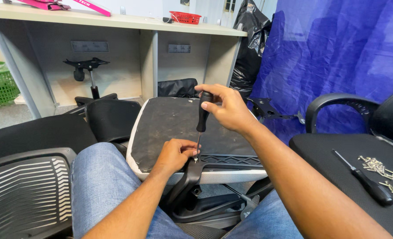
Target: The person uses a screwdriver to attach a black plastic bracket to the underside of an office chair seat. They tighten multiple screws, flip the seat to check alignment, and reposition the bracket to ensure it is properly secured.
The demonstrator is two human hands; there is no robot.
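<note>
Fingers (214,98) of the right hand (226,110) are clenched round the black handle of a screwdriver (202,118), held upright with its tip down at the near edge of an overturned chair seat (170,121), the largest thing in view, which lies underside up before the person's knees. Fixed along that near edge is a black plastic armrest bracket (225,160), and the left hand (175,153) rests on it with fingertips pinched about the driver's shaft just above the tip (the screw itself is hidden beneath them). The step in hand appears to be driving a screw through the bracket into the seat; the next move likely calls for steady downward pressure while the tip stays seated. On a second chair seat (338,155) at right lie a spare screwdriver (365,180) and, smallest, a heap of loose screws (379,167).
</note>
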